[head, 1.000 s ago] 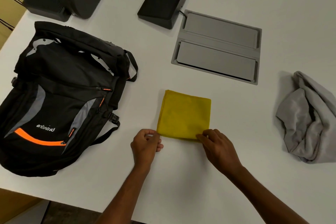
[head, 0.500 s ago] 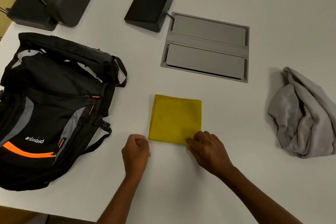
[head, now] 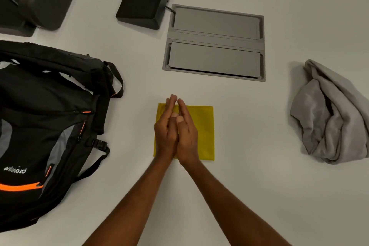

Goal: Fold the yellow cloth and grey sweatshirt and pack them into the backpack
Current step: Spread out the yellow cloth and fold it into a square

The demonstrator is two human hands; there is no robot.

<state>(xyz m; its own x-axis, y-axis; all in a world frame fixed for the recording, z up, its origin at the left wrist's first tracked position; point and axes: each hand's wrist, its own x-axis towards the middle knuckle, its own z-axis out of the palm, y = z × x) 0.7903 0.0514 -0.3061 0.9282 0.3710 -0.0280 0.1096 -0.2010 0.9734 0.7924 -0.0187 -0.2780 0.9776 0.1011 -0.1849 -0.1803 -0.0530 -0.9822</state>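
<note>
Evidently the left hand (head: pixel 165 134) and right hand (head: pixel 186 136) (flat, gripping nothing) rested on the folded yellow cloth (head: pixel 203 132), which uneven sweeping might rumple.

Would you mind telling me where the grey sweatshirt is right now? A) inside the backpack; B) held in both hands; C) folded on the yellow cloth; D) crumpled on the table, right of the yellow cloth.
D: the grey sweatshirt lies in a crumpled heap on the table, apart from and right of the yellow cloth, over which the left hand and right hand are stretched, fingers straight.
</note>
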